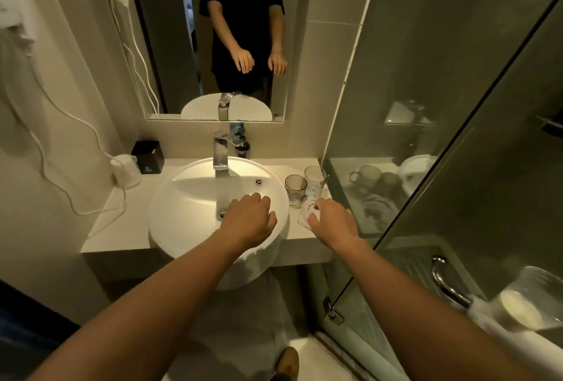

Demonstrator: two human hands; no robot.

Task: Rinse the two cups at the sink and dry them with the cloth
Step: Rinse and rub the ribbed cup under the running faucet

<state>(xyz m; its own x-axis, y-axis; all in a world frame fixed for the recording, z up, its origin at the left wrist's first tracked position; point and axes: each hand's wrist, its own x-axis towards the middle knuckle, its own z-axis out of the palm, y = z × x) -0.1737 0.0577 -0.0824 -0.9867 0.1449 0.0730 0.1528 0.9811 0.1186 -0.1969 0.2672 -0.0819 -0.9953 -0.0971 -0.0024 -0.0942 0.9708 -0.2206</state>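
The two clear ribbed glass cups [306,184] stand upright, side by side on the pale stone counter [128,222], just beyond the right hand [333,220], which rests curled on the crumpled white cloth [306,216]. The left hand [249,217] hovers loosely closed and empty over the round white sink [189,197], farther away. Glass shower wall crowds the right.

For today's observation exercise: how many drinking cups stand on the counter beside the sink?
2. A ribbed cup stands just right of the sink; a clear cup with a handle stands behind it, nearer the glass partition. Their reflections in that glass are not counted.
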